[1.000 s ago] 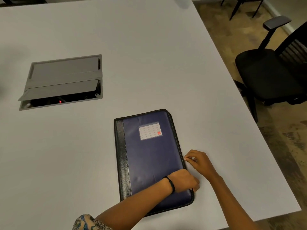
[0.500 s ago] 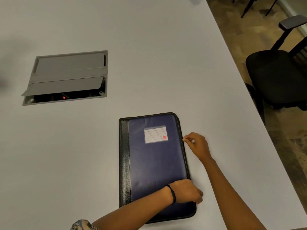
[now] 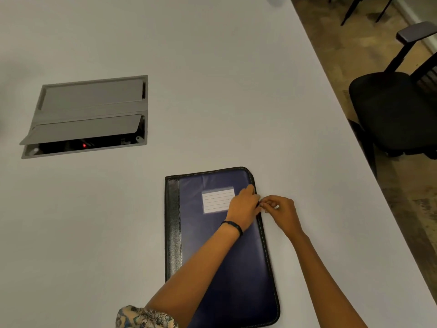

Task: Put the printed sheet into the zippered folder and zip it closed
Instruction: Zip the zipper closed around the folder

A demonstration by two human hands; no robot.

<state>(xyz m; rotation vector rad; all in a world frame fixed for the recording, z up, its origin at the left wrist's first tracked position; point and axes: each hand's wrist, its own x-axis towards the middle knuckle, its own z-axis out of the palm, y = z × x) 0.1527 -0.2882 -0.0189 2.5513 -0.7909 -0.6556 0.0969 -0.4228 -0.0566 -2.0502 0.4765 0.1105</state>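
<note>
Zippered folder (image 3: 196, 233) lies closed and flat on the table (image 3: 212, 91), long axis running away from you, black spine (image 3: 172, 223) on the left. Label (image 3: 214, 201): ruled lines only, no writing readable. Your left hand (image 3: 243, 205) has moved from the near corner up beside the label and rests on the cover; grip unclear. Your right hand (image 3: 282, 213) pinches the folder's right edge.

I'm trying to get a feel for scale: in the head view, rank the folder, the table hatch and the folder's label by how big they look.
1. The folder looks largest, though it lies nearer the camera.
2. The table hatch is farther away, so the order of these two is unsure.
3. The label is clearly smallest.
</note>
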